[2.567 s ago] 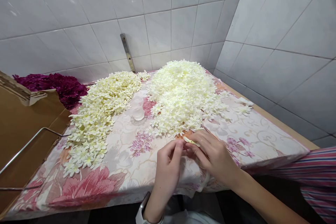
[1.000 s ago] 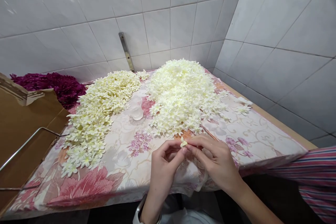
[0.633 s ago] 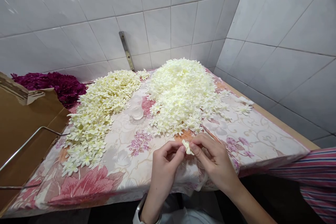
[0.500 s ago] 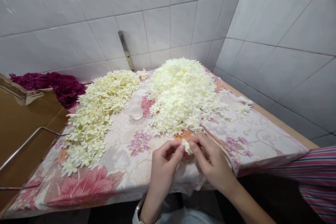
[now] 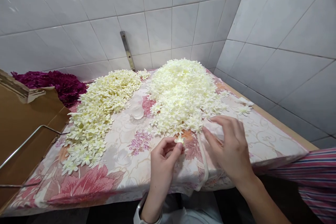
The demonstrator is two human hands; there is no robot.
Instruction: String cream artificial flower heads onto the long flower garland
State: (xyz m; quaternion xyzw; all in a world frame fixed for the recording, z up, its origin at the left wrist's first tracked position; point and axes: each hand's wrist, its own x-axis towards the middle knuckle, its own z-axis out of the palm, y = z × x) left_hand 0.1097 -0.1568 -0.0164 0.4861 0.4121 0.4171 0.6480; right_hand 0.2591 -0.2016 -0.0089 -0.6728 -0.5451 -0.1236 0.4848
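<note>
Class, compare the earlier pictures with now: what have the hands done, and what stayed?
The right hand has let go of the flower and moved, open, forward and to the right, near the white flower pile. The left hand still pinches the flower. Both that pile, the cream flower pile and the cardboard box look unchanged.

Tiled wall [image 5: 159, 24]: hard glare — upper left
White flower pile [image 5: 183, 91]: bright, petals nearly washed out
Under desk [image 5: 275, 138]: dark — detail lost

Lower part of pinched flower [image 5: 179, 139] behind left thumb [image 5: 176, 152], cardboard box [image 5: 34, 120] partly beyond left edge.
</note>
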